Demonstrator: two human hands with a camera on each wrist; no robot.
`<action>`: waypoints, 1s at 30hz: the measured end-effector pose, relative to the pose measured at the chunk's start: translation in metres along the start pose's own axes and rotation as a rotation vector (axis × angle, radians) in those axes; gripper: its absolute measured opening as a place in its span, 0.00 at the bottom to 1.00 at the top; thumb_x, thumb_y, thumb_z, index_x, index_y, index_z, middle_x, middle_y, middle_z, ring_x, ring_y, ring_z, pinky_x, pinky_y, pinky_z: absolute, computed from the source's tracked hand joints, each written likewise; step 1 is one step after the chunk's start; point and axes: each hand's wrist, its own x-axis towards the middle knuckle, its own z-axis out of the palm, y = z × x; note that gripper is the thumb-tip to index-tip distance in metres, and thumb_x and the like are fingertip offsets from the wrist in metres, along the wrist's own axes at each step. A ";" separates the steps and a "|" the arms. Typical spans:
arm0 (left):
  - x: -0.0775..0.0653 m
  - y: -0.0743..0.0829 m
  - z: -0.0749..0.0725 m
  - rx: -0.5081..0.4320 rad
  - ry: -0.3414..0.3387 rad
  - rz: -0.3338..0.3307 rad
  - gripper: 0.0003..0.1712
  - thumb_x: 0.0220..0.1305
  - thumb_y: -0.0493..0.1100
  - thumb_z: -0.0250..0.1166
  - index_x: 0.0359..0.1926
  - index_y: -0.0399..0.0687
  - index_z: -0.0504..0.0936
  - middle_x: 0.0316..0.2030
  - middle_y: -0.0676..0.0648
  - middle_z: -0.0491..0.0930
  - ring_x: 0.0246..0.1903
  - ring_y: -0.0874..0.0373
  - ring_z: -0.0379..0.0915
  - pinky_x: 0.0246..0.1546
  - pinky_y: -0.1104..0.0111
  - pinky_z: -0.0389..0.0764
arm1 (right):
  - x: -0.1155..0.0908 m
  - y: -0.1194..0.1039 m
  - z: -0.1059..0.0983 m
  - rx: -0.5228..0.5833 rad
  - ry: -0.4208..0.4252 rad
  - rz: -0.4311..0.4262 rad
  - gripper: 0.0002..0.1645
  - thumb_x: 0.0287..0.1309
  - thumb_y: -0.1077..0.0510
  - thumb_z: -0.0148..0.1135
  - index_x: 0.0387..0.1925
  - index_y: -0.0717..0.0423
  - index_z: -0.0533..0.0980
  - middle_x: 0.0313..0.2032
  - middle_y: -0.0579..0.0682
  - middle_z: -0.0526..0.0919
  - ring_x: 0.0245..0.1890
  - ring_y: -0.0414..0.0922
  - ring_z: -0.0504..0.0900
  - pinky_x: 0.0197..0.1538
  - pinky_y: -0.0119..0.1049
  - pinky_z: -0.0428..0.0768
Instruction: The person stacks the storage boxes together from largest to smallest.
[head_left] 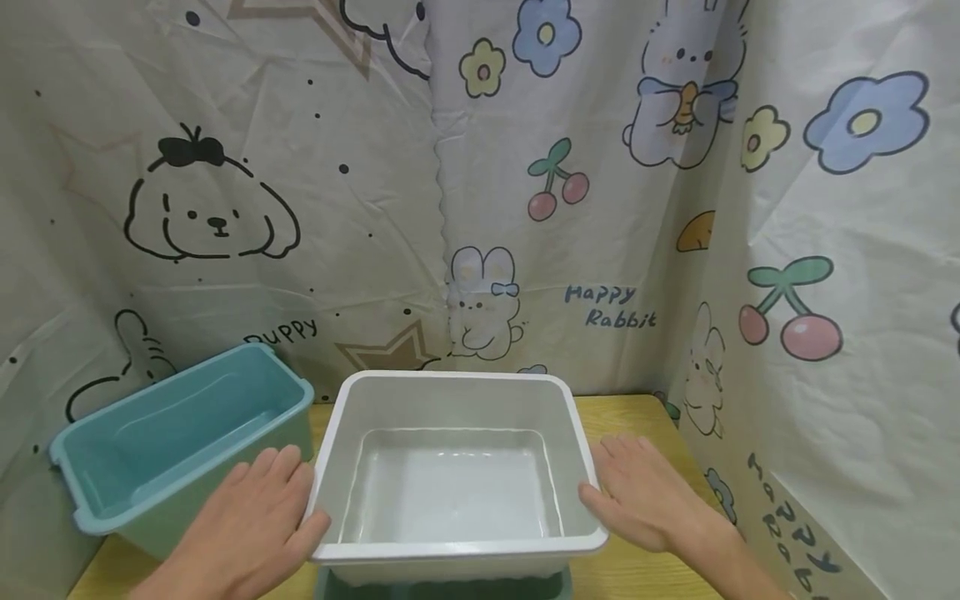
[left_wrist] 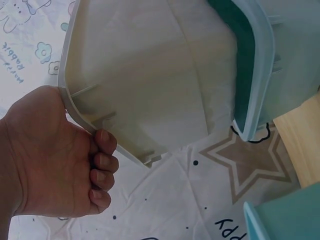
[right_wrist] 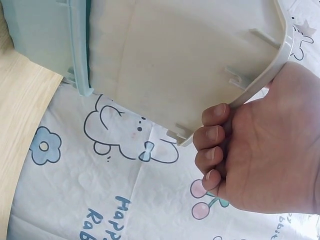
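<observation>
A white plastic bin (head_left: 457, 548) without contents faces up in the middle of the head view. My left hand (head_left: 243, 525) grips its rim at the left, and my right hand (head_left: 645, 492) holds the rim on the right. Both wrist views show fingers curled under the lip, on the left hand (left_wrist: 55, 155) and the right hand (right_wrist: 275, 150) alike. Below the white bin is a teal bin (head_left: 442, 590), mostly hidden in the head view. The white bin's lower end is at this teal bin's opening, with most of its wall above the teal rim (left_wrist: 262, 55).
A second teal bin (head_left: 187, 462) stands at the left, beyond my left hand. The wooden tabletop (head_left: 626, 412) lies under everything. Printed cloth (head_left: 375, 208) with rabbits, flowers and a puppy hangs behind and along both sides.
</observation>
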 end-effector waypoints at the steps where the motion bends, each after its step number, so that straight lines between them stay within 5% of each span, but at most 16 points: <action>1: 0.000 0.000 0.001 -0.007 -0.002 -0.001 0.15 0.63 0.48 0.58 0.24 0.54 0.62 0.25 0.53 0.55 0.26 0.58 0.49 0.28 0.66 0.55 | 0.000 0.000 0.001 0.004 -0.002 0.000 0.08 0.65 0.48 0.53 0.37 0.45 0.74 0.29 0.36 0.67 0.34 0.40 0.66 0.43 0.42 0.66; 8: 0.003 -0.001 0.009 -0.036 -0.106 -0.044 0.15 0.64 0.50 0.58 0.25 0.52 0.64 0.26 0.52 0.56 0.26 0.57 0.51 0.28 0.65 0.56 | 0.000 0.001 0.013 0.002 -0.024 -0.008 0.08 0.65 0.48 0.53 0.35 0.46 0.74 0.28 0.37 0.67 0.33 0.40 0.67 0.43 0.44 0.66; 15: 0.000 -0.004 0.021 -0.040 -0.063 -0.013 0.17 0.62 0.50 0.60 0.24 0.52 0.64 0.26 0.53 0.57 0.26 0.58 0.52 0.27 0.66 0.57 | 0.000 0.001 0.024 -0.008 -0.043 0.004 0.08 0.66 0.48 0.53 0.34 0.45 0.73 0.28 0.37 0.66 0.34 0.41 0.67 0.43 0.43 0.67; 30: -0.005 -0.008 0.034 -0.065 -0.101 -0.034 0.16 0.62 0.50 0.61 0.25 0.50 0.65 0.26 0.52 0.58 0.27 0.57 0.53 0.27 0.65 0.58 | -0.001 -0.004 0.033 -0.011 -0.049 0.026 0.09 0.65 0.48 0.54 0.33 0.47 0.72 0.28 0.39 0.66 0.32 0.41 0.65 0.42 0.43 0.66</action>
